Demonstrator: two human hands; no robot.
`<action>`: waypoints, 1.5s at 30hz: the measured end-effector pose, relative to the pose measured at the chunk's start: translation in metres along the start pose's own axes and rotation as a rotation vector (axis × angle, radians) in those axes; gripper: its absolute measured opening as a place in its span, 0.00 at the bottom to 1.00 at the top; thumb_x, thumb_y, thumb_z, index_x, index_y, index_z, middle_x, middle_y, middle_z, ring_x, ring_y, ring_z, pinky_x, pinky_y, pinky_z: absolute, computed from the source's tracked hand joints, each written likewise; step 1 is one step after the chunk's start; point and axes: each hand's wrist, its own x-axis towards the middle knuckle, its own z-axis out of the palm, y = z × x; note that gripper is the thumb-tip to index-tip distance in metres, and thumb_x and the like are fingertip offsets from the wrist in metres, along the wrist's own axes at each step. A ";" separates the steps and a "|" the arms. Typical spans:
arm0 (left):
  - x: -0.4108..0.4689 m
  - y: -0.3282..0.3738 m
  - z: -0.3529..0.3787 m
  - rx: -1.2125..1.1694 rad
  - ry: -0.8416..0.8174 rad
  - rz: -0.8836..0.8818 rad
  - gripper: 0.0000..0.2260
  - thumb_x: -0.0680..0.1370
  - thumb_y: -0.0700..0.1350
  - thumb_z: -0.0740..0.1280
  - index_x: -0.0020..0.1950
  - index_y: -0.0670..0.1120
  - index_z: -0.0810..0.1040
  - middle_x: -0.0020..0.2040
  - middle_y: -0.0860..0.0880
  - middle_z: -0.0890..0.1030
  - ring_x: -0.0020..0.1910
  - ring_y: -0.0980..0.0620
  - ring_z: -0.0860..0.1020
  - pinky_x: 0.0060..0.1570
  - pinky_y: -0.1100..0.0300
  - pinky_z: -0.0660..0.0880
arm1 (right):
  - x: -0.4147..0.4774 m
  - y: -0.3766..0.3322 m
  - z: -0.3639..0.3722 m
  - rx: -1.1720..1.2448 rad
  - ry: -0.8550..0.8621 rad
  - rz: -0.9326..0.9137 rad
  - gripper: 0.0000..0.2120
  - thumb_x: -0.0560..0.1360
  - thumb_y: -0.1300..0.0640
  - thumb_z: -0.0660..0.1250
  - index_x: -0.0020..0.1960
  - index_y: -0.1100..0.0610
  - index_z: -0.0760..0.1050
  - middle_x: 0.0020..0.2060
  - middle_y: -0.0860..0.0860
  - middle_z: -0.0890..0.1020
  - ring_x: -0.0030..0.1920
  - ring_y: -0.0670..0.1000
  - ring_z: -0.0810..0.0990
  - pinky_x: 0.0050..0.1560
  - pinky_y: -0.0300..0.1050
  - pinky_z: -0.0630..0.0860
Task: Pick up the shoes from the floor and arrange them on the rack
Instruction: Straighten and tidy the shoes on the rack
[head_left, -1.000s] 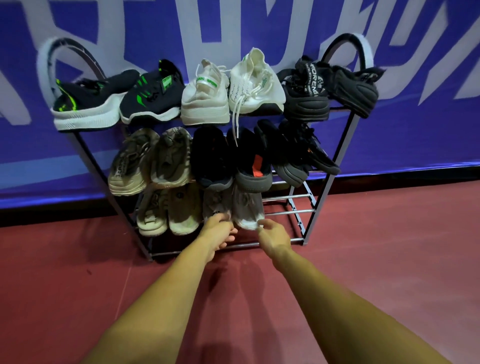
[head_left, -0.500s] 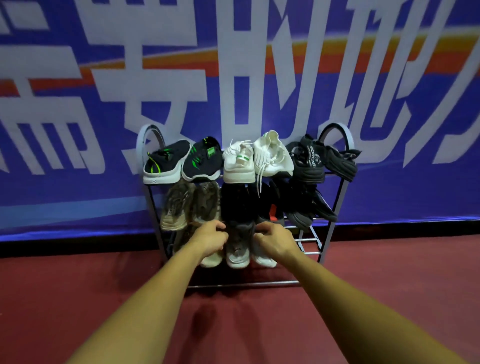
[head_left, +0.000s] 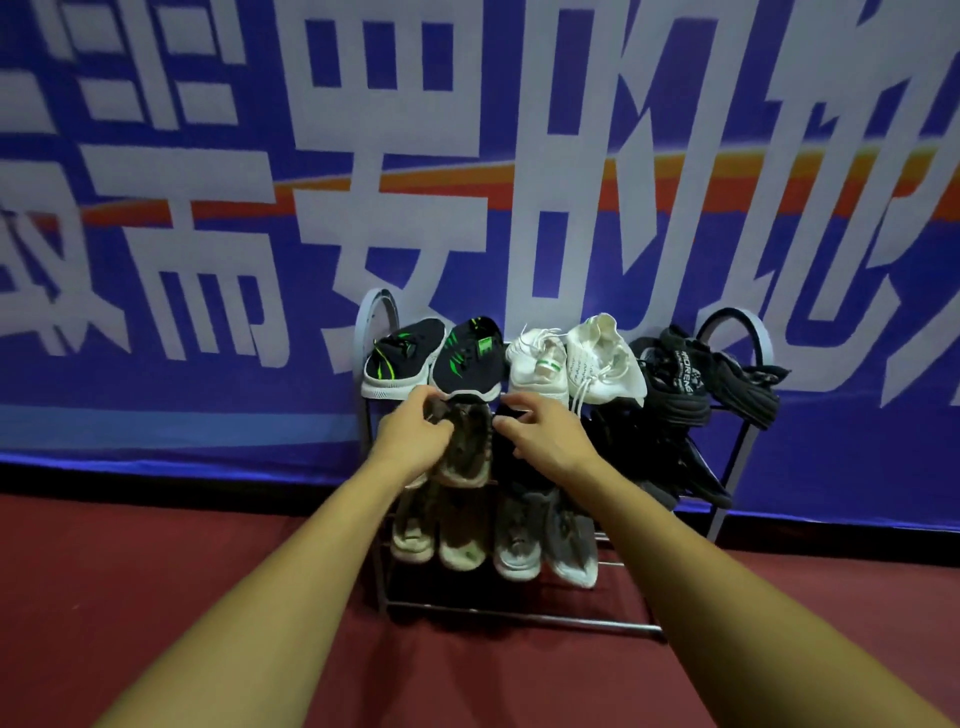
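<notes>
Rack (head_left: 519, 620): shoes (head_left: 514, 545) sat on all three shelves. Left hand (head_left: 415, 441) curled round tan shoe (head_left: 465, 457) on middle shelf, probably to straighten it. Right hand (head_left: 545, 441), fingers loosely bent, lay at neighbouring black shoe (head_left: 506, 467); grip could not be told.

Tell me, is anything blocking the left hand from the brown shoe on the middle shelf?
Nothing visible is. The left hand holds the brown shoe directly; the right hand is off to the side.

Left hand (head_left: 413, 441) grips olive shoe (head_left: 464, 457) on rack (head_left: 519, 619) middle tier; right hand (head_left: 548, 441) spread over black shoe (head_left: 503, 467).
</notes>
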 end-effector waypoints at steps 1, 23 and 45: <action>0.004 -0.001 -0.006 -0.018 0.049 0.001 0.18 0.75 0.45 0.65 0.64 0.58 0.73 0.48 0.46 0.84 0.50 0.44 0.80 0.50 0.56 0.75 | 0.006 -0.002 0.003 0.025 0.004 -0.015 0.20 0.75 0.51 0.69 0.67 0.51 0.76 0.46 0.47 0.81 0.46 0.52 0.82 0.60 0.48 0.77; 0.045 0.005 -0.001 -0.772 0.332 -0.105 0.06 0.75 0.48 0.72 0.48 0.49 0.77 0.51 0.44 0.79 0.39 0.49 0.77 0.32 0.59 0.74 | 0.022 0.004 0.014 0.324 -0.092 0.072 0.22 0.76 0.59 0.68 0.70 0.53 0.73 0.49 0.52 0.82 0.35 0.52 0.81 0.40 0.42 0.79; 0.014 0.018 -0.009 -1.347 0.081 -0.302 0.16 0.71 0.51 0.69 0.54 0.45 0.75 0.50 0.44 0.77 0.45 0.48 0.76 0.32 0.62 0.72 | 0.017 -0.009 -0.041 1.066 0.069 0.349 0.28 0.74 0.34 0.65 0.57 0.58 0.75 0.49 0.53 0.87 0.38 0.47 0.81 0.32 0.36 0.73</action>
